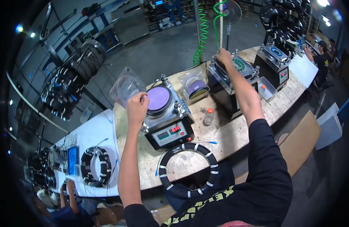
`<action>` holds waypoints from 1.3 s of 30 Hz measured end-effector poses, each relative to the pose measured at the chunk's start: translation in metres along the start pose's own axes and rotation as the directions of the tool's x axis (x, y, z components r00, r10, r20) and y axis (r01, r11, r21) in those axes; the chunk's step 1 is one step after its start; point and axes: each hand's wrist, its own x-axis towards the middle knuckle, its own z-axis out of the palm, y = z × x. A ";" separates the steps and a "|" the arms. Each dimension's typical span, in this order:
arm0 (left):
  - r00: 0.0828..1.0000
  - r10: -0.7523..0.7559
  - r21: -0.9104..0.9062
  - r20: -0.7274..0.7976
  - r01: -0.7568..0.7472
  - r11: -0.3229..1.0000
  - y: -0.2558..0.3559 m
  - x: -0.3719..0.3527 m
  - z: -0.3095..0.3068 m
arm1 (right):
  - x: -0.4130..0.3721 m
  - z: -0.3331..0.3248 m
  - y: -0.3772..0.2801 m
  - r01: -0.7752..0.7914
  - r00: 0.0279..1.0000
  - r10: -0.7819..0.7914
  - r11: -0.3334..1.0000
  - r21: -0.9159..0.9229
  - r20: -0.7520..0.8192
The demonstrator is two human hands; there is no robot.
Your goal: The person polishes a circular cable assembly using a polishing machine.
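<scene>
My left hand is closed in a pinch beside the purple round pad on the nearer polishing machine. A clear plastic cover stands tilted behind that hand; whatever is between the fingertips is too small to make out. My right hand reaches to the far edge of a second polishing machine, its fingers curled down among the metal corner posts. What they grip there is hidden. A plate with green dotted rings lies on top of this machine.
Between the machines are bagged discs and an orange-capped bottle. A coil of black cable hangs over the front edge of the wooden bench. Another cable coil lies left. Co-workers sit at both ends. A third machine stands right.
</scene>
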 end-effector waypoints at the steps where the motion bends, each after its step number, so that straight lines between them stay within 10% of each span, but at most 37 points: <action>1: 1.000 -0.005 0.008 -0.010 0.005 1.000 0.006 0.002 -0.003 | -0.002 -0.001 0.001 0.006 1.000 -0.006 1.000 0.002 -0.010; 9: 0.992 -0.123 0.004 -0.033 0.123 0.992 -0.015 -0.006 0.006 | -0.101 -0.023 -0.076 0.471 0.705 -0.241 0.862 0.186 -0.667; 17: 0.982 -0.188 -0.027 0.017 0.188 0.982 -0.035 -0.005 0.012 | -0.239 0.026 -0.167 0.697 0.539 -0.826 0.547 0.464 0.164; 35: 0.983 -0.143 -0.028 0.118 0.147 0.989 -0.048 -0.002 0.019 | -0.269 0.056 -0.182 0.642 0.651 -0.701 0.713 0.281 0.291; 39: 0.997 0.056 0.008 0.058 -0.057 0.998 -0.051 -0.006 0.020 | -0.271 0.055 -0.183 0.632 0.640 -0.703 0.711 0.308 0.310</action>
